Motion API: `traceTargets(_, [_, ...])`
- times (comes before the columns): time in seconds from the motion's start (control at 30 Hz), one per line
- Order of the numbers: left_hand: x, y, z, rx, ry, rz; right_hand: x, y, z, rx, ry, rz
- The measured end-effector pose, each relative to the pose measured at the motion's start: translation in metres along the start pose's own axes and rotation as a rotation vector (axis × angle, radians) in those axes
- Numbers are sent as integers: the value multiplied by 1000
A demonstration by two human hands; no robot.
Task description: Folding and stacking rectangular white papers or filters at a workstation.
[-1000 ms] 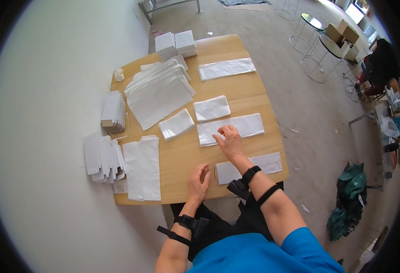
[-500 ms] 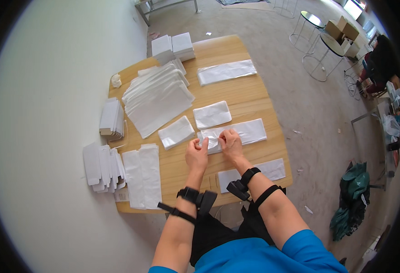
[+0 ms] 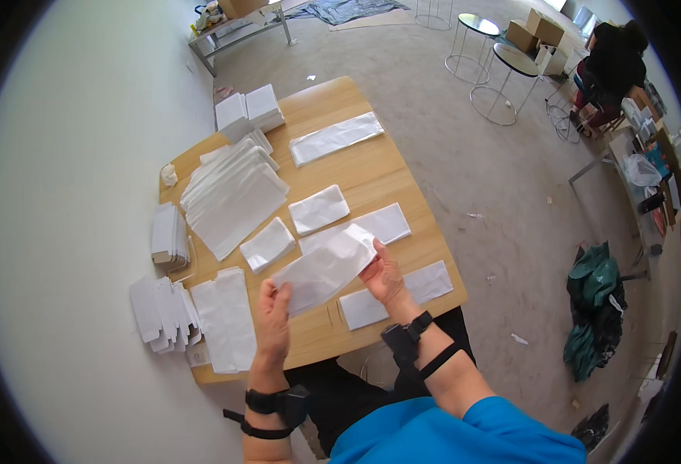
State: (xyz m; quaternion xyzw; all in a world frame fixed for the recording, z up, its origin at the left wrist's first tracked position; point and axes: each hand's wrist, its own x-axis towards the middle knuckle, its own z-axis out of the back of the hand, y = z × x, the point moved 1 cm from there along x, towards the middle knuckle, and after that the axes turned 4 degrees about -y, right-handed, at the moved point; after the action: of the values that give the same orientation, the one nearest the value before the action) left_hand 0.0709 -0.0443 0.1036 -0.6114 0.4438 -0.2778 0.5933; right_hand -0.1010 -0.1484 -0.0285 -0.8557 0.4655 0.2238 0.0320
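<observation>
Single head-worn fisheye, steeply downward over the wooden table, fairly high

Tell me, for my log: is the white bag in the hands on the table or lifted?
Lifted: both hands, left and right, hold the white bag above the table.

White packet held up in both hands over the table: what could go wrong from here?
The white packet is pinched only at its ends by the left hand and right hand, so it may sag or slip. Lowered carelessly, it could disturb the flat packet just beneath. The stacks overhang the wooden table at its left edge; a nudge might drop them.
</observation>
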Motion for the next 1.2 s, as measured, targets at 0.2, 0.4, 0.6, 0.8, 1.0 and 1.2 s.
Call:
traceTargets(0.2, [-47,40,69,-80,-101,180,-86,34,21,-587,-123,-61])
traceTargets(0.4, [-80,96,93,176,-97,310,-139,40,51,-1298,-270,49])
traceTargets(0.6, [-69,123,98,189,-179,249,-118,37,61,-1445,-320,226])
traceTargets(0.8, [-51,131,90,239,-228,202,-101,36,55,-1692,-409,396])
traceTargets(1.0, [-42,143,95,369,-239,155,-94,30,56,-1763,-462,545])
traceTargets(1.2, [-39,146,94,513,-263,86,-92,26,56,-1806,-491,586])
